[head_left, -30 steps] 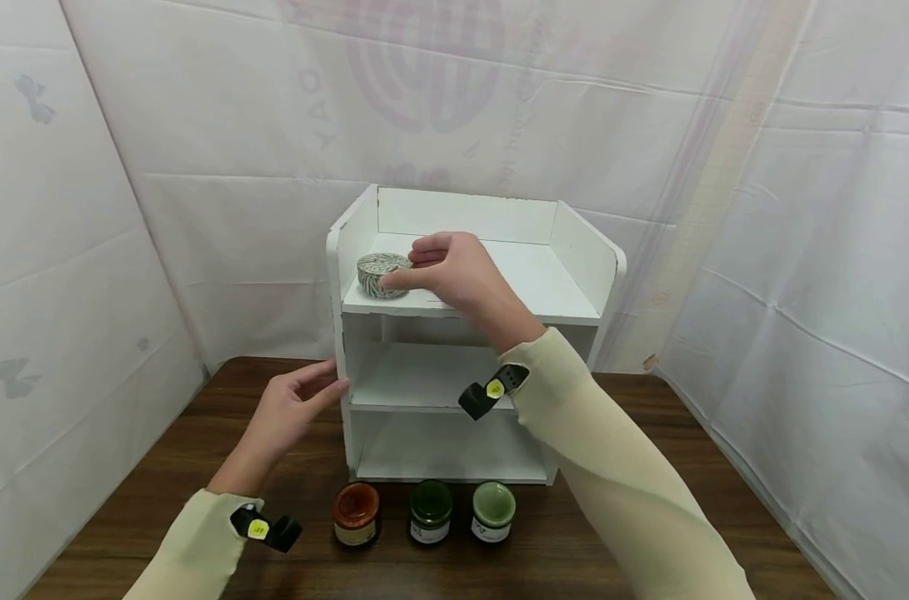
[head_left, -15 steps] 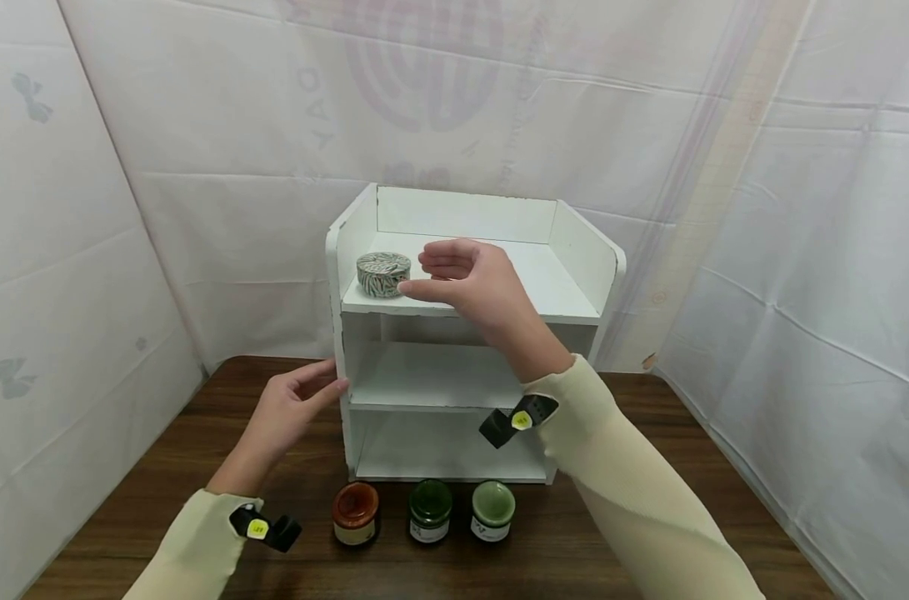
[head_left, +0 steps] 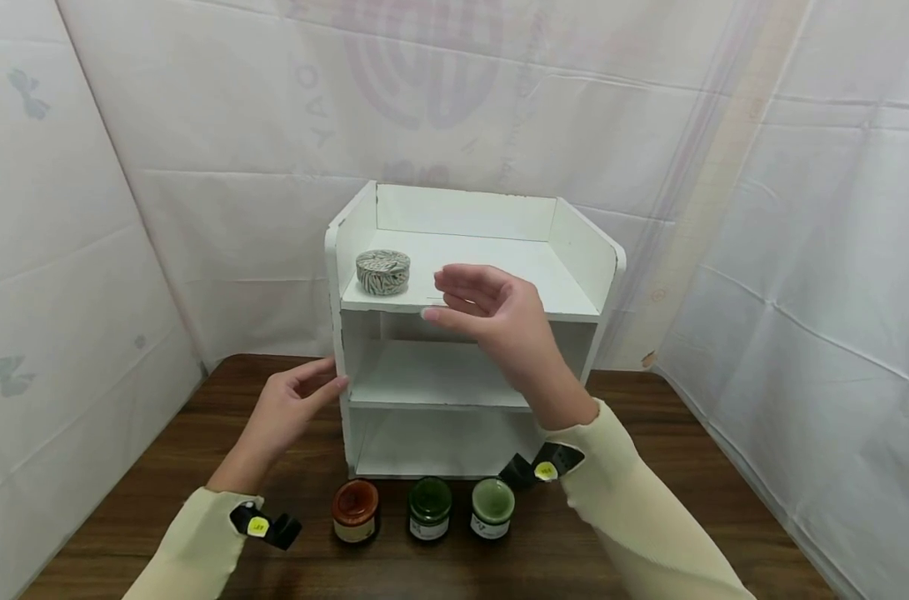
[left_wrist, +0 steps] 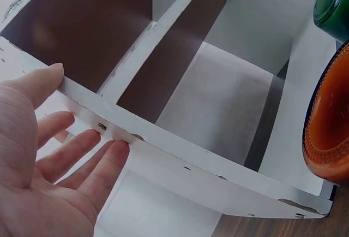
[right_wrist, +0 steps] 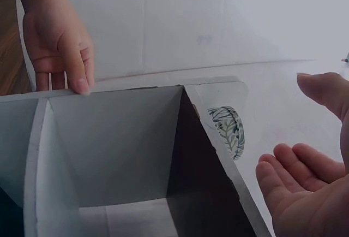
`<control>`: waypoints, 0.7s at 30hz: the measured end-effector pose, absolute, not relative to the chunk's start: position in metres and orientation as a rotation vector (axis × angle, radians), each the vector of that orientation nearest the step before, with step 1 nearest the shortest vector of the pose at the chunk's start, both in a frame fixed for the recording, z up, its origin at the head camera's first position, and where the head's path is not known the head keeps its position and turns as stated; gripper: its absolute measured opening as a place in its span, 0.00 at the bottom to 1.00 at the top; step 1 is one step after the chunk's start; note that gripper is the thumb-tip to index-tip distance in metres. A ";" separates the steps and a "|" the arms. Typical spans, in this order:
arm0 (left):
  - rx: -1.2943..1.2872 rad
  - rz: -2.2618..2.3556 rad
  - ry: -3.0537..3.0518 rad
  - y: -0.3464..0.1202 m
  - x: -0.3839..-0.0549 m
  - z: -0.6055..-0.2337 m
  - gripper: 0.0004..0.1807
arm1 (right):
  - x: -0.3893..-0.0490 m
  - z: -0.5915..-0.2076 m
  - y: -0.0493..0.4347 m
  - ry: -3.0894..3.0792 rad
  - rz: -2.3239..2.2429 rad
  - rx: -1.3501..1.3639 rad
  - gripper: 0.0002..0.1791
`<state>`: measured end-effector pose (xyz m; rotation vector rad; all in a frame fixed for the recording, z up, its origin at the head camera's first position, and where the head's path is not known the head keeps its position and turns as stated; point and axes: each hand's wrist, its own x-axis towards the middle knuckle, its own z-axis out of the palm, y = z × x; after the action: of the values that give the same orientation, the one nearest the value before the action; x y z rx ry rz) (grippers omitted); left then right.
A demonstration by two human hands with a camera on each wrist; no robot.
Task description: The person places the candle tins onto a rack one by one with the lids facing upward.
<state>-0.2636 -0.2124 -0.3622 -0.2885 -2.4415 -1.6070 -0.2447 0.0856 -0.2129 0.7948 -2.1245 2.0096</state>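
Note:
A round lidded tin [head_left: 382, 272] with a leafy grey-green pattern stands on the left of the top shelf. My right hand [head_left: 499, 321] hovers in front of that shelf, to the right of the tin, holding nothing. Its thumb and fingers are spread apart, as the right wrist view also shows. My left hand [head_left: 292, 404] rests on the left side of the white shelf unit [head_left: 454, 400]. In the left wrist view, the thumb [left_wrist: 46, 84] lies along the panel's front edge and the fingertips touch its outer face.
Three glass jars stand in a row on the wooden table before the shelf unit: an orange jar [head_left: 355, 512], a dark green jar [head_left: 429, 508] and a light green jar [head_left: 492, 508]. White sheeting [head_left: 237, 225] hangs behind and at both sides.
My right hand has let go of the tin and drawn back to the right and down. The tin stays where it stood, and my left hand has not moved.

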 end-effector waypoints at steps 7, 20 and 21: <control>-0.297 -1.607 -2.426 -0.211 -0.263 -0.362 0.33 | -0.234 -0.232 0.096 -2.071 2.068 0.839 0.26; -0.285 -1.566 -2.444 -0.211 -0.267 -0.366 0.34 | -0.219 -0.279 0.112 -1.976 2.121 0.885 0.26; -0.285 -1.566 -2.446 -0.211 -0.267 -0.366 0.34 | -0.218 -0.283 0.113 -1.958 2.123 0.891 0.26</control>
<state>-0.2668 -0.2110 -0.3655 -0.2854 -2.4456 -1.5659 -0.2179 0.1133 -0.2832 0.8905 -1.9577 2.1227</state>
